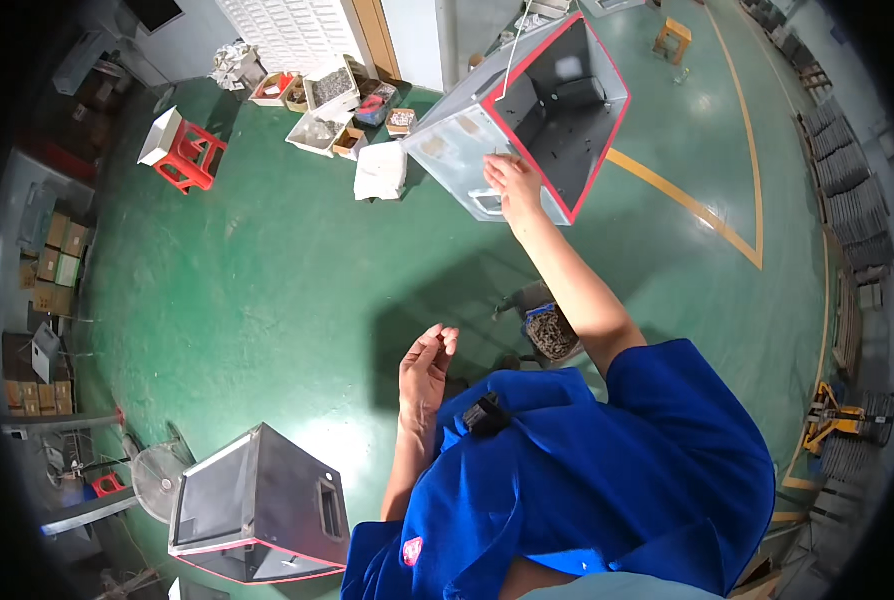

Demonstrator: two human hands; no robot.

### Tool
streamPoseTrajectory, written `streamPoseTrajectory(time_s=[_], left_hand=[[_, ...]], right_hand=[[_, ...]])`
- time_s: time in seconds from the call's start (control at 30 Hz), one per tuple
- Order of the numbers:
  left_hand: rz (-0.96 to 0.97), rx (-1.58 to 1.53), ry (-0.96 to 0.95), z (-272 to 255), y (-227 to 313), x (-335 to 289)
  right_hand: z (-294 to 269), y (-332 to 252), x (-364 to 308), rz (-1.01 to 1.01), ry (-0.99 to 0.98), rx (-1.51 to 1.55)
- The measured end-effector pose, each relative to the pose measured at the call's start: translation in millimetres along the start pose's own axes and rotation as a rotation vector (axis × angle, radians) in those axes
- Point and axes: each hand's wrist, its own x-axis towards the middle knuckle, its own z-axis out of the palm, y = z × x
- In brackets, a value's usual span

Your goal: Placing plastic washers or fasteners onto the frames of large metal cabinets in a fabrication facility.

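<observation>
Reaching toward box: right hand

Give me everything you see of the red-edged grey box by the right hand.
The grey box looks like sheet metal, with red trim framing its open face. Inside it is dark, with small dark specks. The outer side panel has pale, brownish patches and a handle-like recess at its lower end. It sits slanted in the picture, upper right of centre. A thin pale rod reaches its rim. The right hand overlaps the side panel; contact and what supports the box are unclear.
</observation>
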Motion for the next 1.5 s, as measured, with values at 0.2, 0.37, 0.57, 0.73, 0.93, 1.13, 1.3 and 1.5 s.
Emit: streamPoseTrajectory(time_s=[0.2, 0.37, 0.57, 0.73, 0.93, 1.13, 1.3, 1.5], left_hand=[[0.003, 0.008, 0.005, -26.1, 28.8, 16.8], [-0.023, 0.009, -0.018, -45.7, 42.4, 30.9], [-0.055, 0.037, 0.038, -51.3, 54.7, 46.8], [-0.065, 0.029, 0.036, -62.5, 63.7, 56.3], [-0.065, 0.039, 0.038, -63.7, 67.9, 71.7], [-0.074, 0.043, 0.023, -64.6, 68.8, 81.7], [-0.08, 0.028, 0.02, -58.8, 70.5, 81.9], [-0.078, -0.004, 0.003, -37.3, 77.6, 80.2]], right_hand=[[29.5, 21.8, 25.5, -0.02, 0.089, 0.184], [33.6, 38.3, 39.9, -0.066, 0.18, 0.309], [35.5, 53.2, 51.9, -0.064, 0.239, 0.38], [41.6, 62.4, 57.2, -0.049, 0.316, 0.518], [35.8, 68.3, 63.7, -0.059, 0.322, 0.672], [34.6, 67.8, 64.3, -0.041, 0.345, 0.736], [34.4, 62.7, 56.8, -0.029, 0.339, 0.801], [35.4, 63.3, 47.5, 0.022, 0.256, 0.754]])
